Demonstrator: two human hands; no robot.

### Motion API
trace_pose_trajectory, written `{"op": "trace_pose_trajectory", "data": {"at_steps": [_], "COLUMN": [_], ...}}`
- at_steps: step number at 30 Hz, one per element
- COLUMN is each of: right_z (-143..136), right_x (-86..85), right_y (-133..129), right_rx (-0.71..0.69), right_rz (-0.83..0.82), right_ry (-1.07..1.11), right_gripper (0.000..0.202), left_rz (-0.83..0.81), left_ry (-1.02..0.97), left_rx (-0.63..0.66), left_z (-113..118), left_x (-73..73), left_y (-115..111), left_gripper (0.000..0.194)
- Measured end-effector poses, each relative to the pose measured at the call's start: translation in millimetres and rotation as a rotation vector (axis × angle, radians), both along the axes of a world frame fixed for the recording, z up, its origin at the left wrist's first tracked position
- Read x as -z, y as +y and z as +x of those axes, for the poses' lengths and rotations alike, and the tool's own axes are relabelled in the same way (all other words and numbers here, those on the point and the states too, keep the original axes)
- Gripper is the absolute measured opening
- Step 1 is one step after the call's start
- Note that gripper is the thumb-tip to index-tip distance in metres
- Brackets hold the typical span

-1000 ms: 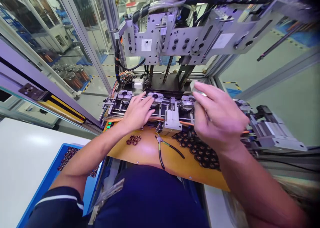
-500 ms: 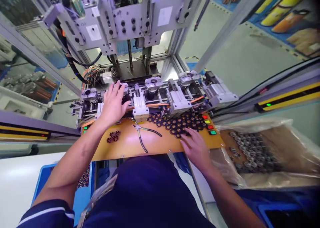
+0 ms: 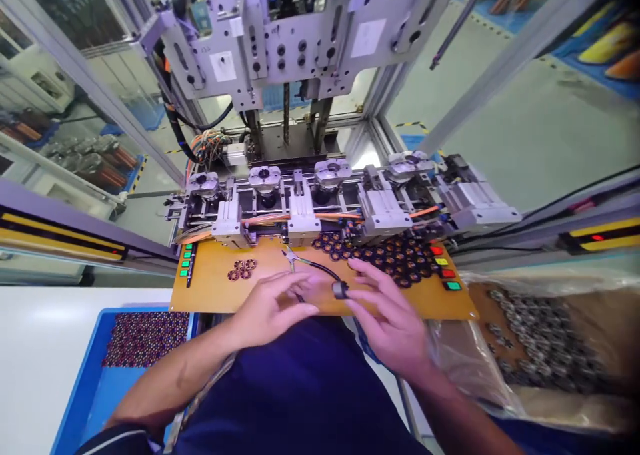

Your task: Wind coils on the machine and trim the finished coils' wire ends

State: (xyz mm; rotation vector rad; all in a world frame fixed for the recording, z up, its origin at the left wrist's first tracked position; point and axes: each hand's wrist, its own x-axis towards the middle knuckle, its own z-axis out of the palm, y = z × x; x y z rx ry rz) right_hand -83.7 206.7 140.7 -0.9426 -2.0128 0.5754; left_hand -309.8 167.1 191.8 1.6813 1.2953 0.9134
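Observation:
My right hand [image 3: 393, 312] has a small black cylindrical part [image 3: 341, 290] at its fingertips, just above the orange work panel [image 3: 200, 295]. Facing it, my left hand [image 3: 275, 305] is open, with thumb and fingers apart and nothing visible between them. Behind the hands lie wire cutters [image 3: 320, 266] with black handles, partly covered by the left hand. Dark round parts with copper-coloured centres [image 3: 400, 258] crowd the panel's right side, close to my right fingers. A few reddish-brown slotted rings [image 3: 243, 270] sit on its left side.
Beyond the panel runs a row of metal clamping fixtures [image 3: 333, 170], under a large machine plate [image 3: 280, 55]. Coloured buttons [image 3: 447, 273] line both panel ends. A blue tray [image 3: 95, 382] of rings stands left, a plastic-lined box [image 3: 530, 402] of metal parts right.
My left hand has come back from the fixtures to above the panel's front. The right hand has moved left from the dark parts and now holds a black cylindrical part. The view has shifted.

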Motion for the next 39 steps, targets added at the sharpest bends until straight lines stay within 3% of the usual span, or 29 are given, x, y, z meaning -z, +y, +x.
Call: {"op": "trace_pose_trajectory", "data": {"at_steps": [3,5,11,18,20,22,26,28,30,33,39], "right_z": [-31.6,-46.7,-67.9,-81.0,-77.8,-70.9,-49.9,-40.7,-35.7,-33.9,-32.2], "right_x": [-31.7,-41.8,-45.1,-47.7,-54.1,-63.5,-77.2,-75.7,-70.0,-61.5,-59.9], "right_y": [-8.4,-7.8,6.8,13.5,33.8,72.4,182.2,229.6,260.4,277.7,278.4], "right_rx": [-0.138,-0.195,-0.315,-0.38,-0.441,-0.451,-0.239,-0.237,-0.267,-0.32,-0.392], "right_rz": [-0.068,-0.097,-0.309,-0.375,-0.341,-0.199,0.242,0.252,0.241,0.244,0.26], "right_ry": [0.233,0.303,0.365,0.314,0.304,0.244,-0.109,-0.205,-0.279,-0.373,-0.516], "right_gripper": [0.029,0.032,0.017,0.014,0.014,0.015,0.014,0.015,0.015,0.015,0.021], "left_rz": [-0.047,0.046,0.46,0.563,0.591,0.56,0.433,0.379,0.319,0.252,0.185], "left_ry": [-0.266,-0.26,0.085,0.141,0.174,0.205,0.282,0.305,0.308,0.318,0.343], "left_rx": [-0.002,-0.075,-0.193,-0.237,-0.254,-0.307,-0.504,-0.604,-0.647,-0.655,-0.671], "left_z": [5.4,2.5,-15.4,-23.1,-29.6,-39.2,-63.4,-74.8,-83.9,-92.8,-97.9], "left_x": [-6.3,-9.8,-12.0,-10.7,-10.0,-8.4,2.3,11.2,20.6,31.6,36.7], "left_y": [-2.9,-4.7,-8.3,-5.7,-5.1,-6.1,-13.0,-18.4,-25.1,-35.2,-40.7], "left_gripper": [0.038,0.032,0.032,0.029,0.034,0.039,0.025,0.02,0.02,0.02,0.02]}}
